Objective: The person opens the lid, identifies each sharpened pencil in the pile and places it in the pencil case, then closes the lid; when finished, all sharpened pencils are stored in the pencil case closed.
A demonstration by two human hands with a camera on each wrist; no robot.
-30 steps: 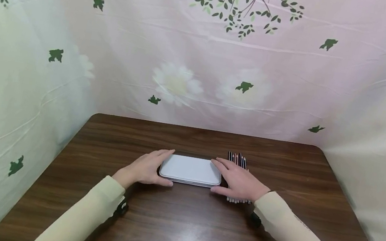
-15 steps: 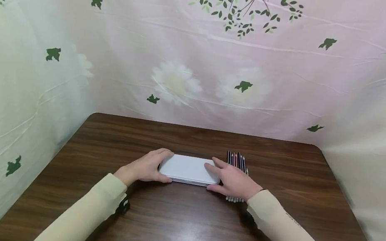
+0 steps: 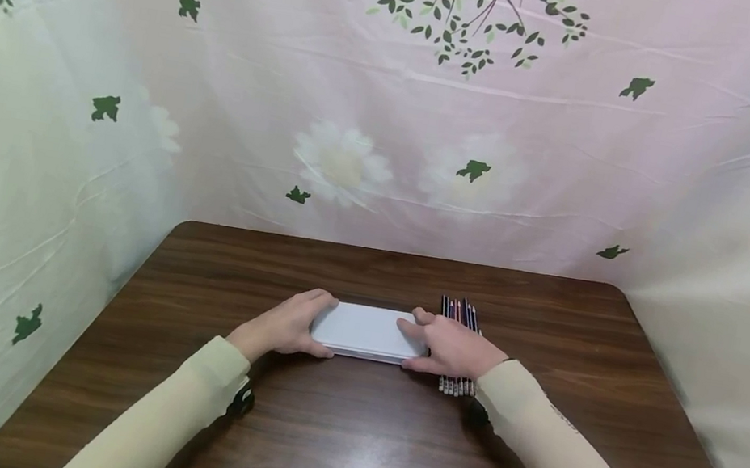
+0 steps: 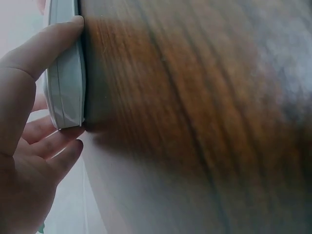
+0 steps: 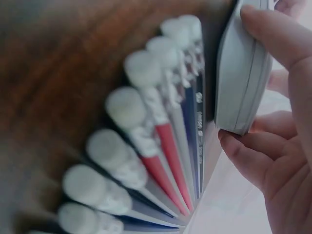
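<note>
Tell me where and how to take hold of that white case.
Grip the white case by its two short ends, probably best from both sides, thumbs on the near edge: it lies flat and lengthwise across, and the left hand and right hand span its ends. Mind the pencils beside the right end.

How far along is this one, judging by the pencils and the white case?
Looks done: the pencils lie grouped on the table beside the white case. In hand: the left hand and right hand grip the case's ends; its lid looks shut. Remaining, perhaps: opening it and packing the pencils, since they lie outside.
</note>
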